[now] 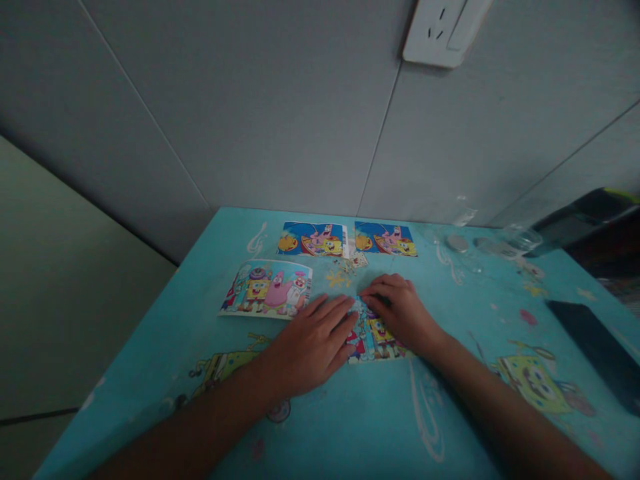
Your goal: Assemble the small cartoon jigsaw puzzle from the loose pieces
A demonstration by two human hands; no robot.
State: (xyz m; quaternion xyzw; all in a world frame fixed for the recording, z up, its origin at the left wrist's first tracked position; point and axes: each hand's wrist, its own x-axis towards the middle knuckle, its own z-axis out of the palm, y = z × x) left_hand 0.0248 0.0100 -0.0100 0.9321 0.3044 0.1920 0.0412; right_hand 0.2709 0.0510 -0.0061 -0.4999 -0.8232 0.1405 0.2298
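My left hand [320, 343] lies flat with its fingers stretched out, the fingertips touching the left edge of a cartoon picture [385, 347] on the table. My right hand [400, 310] is bent over the picture's upper part, thumb and fingers pinched together at its top edge. Whatever sits in that pinch is hidden. Both hands cover parts of this picture. To the left, a cartoon card [265, 290] with similar figures lies slightly curved, next to my left fingers. Small loose bits [356, 261] lie beyond the hands.
At the back lie a blue cartoon card [313, 240] and a similar blue picture [385, 239]. Clear containers [520, 240] and a round lid [457, 243] stand back right. A dark flat object [597, 347] rests at the right. The wall bounds the table [350, 433] behind.
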